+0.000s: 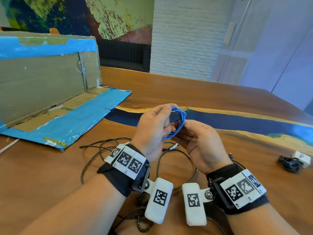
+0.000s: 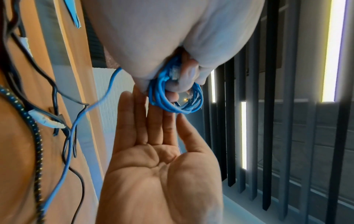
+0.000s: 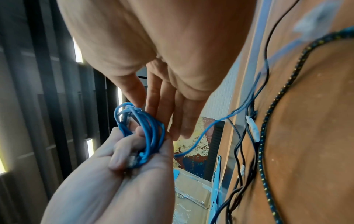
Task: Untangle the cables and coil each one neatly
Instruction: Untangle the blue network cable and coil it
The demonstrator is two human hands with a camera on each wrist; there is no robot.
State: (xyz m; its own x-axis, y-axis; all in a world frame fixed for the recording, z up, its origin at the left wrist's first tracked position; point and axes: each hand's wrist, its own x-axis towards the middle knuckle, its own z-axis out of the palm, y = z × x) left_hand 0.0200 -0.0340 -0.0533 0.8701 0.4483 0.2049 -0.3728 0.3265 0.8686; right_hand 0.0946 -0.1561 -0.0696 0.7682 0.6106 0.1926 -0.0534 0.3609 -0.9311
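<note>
A thin blue cable (image 1: 181,117) is wound into a small coil, held above the wooden table (image 1: 220,99). My left hand (image 1: 155,122) grips the coil, thumb on top and fingers curled through it; the left wrist view shows a clear plug inside the blue coil (image 2: 168,104). My right hand (image 1: 196,138) is beside it with straight fingers, whose tips touch the blue coil (image 3: 153,130). The coil's loose tail (image 3: 210,125) trails down to the table. A black braided cable (image 1: 91,151) with yellow specks lies in loose loops under my wrists, mixed with a thin black cable (image 2: 76,178).
An opened cardboard box (image 1: 50,85) patched with blue tape stands at the left, its flap flat on the table. A bundled black cable (image 1: 289,164) with a white adapter (image 1: 303,158) lies at the right edge. A white plug (image 1: 174,146) lies under my hands.
</note>
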